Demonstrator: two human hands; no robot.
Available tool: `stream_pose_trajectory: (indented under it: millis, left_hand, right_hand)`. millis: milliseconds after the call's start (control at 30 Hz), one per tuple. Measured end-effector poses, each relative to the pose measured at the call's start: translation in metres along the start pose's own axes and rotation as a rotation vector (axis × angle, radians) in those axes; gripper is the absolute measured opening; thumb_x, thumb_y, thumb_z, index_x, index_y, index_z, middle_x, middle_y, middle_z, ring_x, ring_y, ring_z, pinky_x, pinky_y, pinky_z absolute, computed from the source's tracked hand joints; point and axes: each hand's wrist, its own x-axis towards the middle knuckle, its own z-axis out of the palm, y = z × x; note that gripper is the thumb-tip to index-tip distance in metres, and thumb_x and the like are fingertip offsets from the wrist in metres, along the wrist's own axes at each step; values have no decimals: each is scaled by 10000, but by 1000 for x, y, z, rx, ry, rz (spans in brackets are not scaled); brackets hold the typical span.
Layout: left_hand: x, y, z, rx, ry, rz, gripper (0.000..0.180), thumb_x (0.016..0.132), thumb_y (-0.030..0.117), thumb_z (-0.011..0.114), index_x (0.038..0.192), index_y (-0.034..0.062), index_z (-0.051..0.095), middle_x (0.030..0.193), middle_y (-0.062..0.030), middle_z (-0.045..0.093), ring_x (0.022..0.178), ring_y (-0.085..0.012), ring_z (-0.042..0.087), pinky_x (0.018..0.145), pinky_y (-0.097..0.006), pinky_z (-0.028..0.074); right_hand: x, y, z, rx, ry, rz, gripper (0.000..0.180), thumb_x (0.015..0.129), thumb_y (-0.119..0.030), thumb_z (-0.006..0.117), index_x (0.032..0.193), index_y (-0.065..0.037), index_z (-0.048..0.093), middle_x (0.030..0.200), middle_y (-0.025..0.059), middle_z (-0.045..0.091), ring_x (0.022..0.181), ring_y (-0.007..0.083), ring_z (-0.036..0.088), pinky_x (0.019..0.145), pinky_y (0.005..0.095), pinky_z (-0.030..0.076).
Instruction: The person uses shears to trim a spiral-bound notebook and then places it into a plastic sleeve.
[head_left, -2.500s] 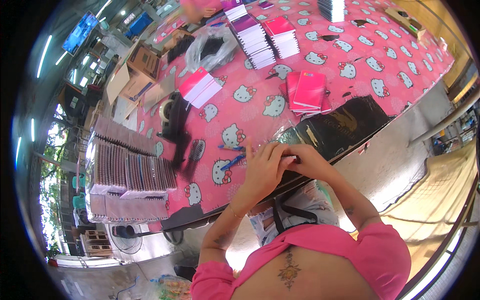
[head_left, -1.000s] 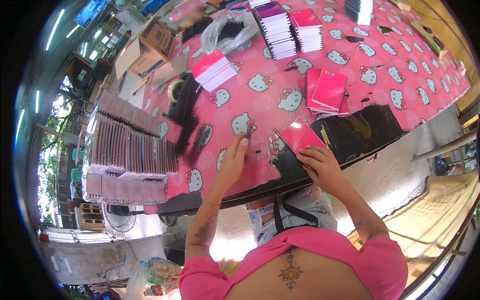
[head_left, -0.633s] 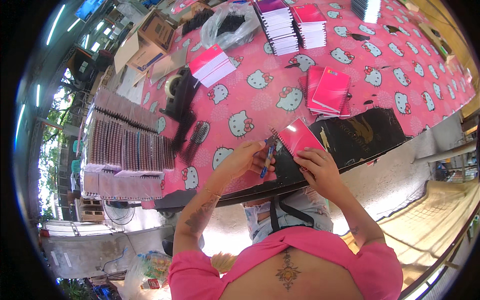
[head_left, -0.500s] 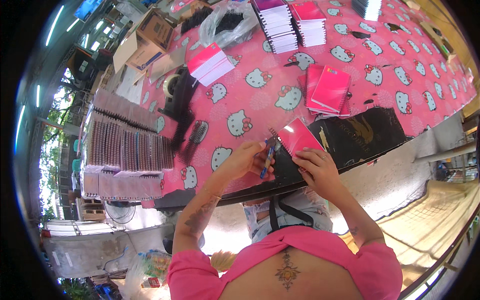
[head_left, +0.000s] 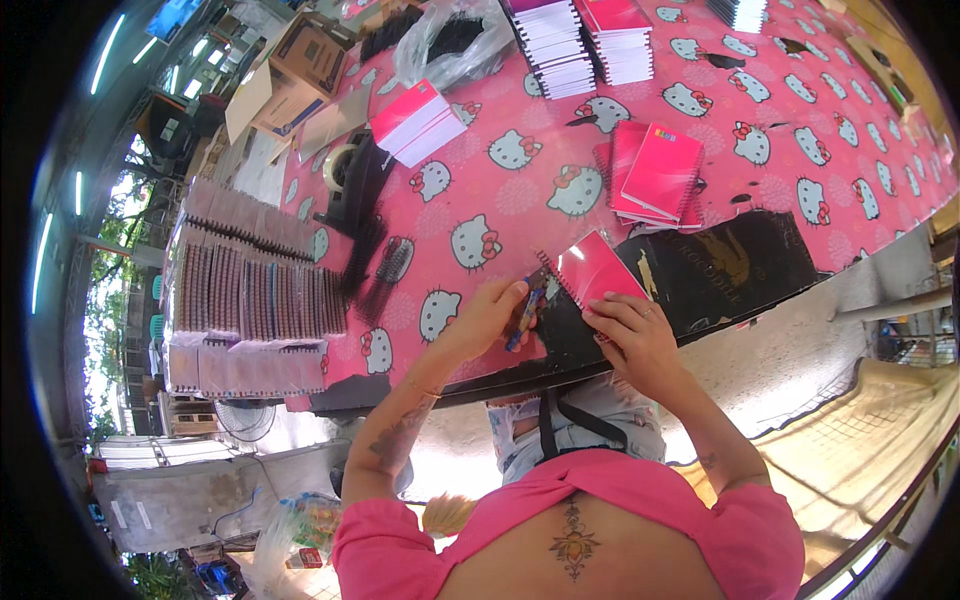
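Note:
My right hand (head_left: 632, 335) holds a small pink spiral notebook (head_left: 597, 270) by its lower edge, above a black mat (head_left: 730, 270) at the table's near edge. My left hand (head_left: 488, 318) grips a small blue-handled tool (head_left: 522, 310) and holds its tip against the notebook's spiral edge. A short pile of finished pink notebooks (head_left: 655, 172) lies just beyond the mat.
A pink cartoon-cat tablecloth (head_left: 500, 215) covers the table. Rows of stacked spiral notebooks (head_left: 250, 300) fill the left edge. Black spiral coils (head_left: 380, 270), a tape dispenser (head_left: 345, 170), a pink block of sheets (head_left: 418, 120), tall notebook stacks (head_left: 585, 40) and cardboard boxes (head_left: 300, 60) lie farther back.
My left hand reached left to the table, came back with the blue tool and now meets the notebook's spiral. The right hand lifted the pink notebook off the mat and tilted it.

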Motion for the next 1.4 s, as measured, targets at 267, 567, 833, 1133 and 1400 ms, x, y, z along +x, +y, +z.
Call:
stream_pose_trajectory:
  millis: [267, 567, 833, 1133, 1400]
  left_hand:
    - [-12, 9, 8, -165, 4, -21, 328, 1066, 318, 464, 1055, 19, 599, 872, -104, 682, 694, -226, 704, 605, -364, 598]
    - [-23, 7, 39, 1404, 534, 599, 284, 1016, 246, 525, 1142, 11, 624, 888, -177, 680, 791, -337, 693, 652, -427, 561]
    - [-26, 18, -11, 1250, 373, 456, 346, 960, 260, 605, 1258, 86, 621, 1041, -192, 644, 967, -397, 635, 824, -505, 503]
    - [77, 13, -18, 1210, 688, 1045, 331, 903, 125, 609, 1217, 22, 630, 1179, -218, 621, 1092, -386, 594, 983, -434, 479]
    - [59, 67, -15, 1228, 538, 1059, 316, 863, -4, 594, 1171, -4, 662, 1168, -189, 656, 1154, -381, 597, 980, -438, 494]
  right_hand:
    - [0, 1, 2, -11, 8, 1, 391, 801, -75, 710, 1189, -108, 682, 1238, 37, 652, 1196, 269, 591, 1014, 421, 447]
    - [1, -1, 1, -15, -16, 0, 378, 819, -82, 711, 1195, -101, 684, 1240, 39, 659, 1200, 276, 588, 1019, 424, 440]
    - [-2, 1, -2, 3, 42, -7, 367, 832, -72, 730, 1196, -94, 690, 1214, 78, 686, 1163, 299, 625, 980, 434, 473]
    - [80, -9, -68, -170, 653, -153, 397, 777, 77, 703, 1164, -12, 702, 1117, 155, 719, 1066, 346, 679, 936, 410, 529]
    - [108, 5, -90, -210, 257, 12, 510, 824, -219, 779, 1303, -108, 646, 1365, 174, 597, 1235, 371, 581, 1027, 475, 459]
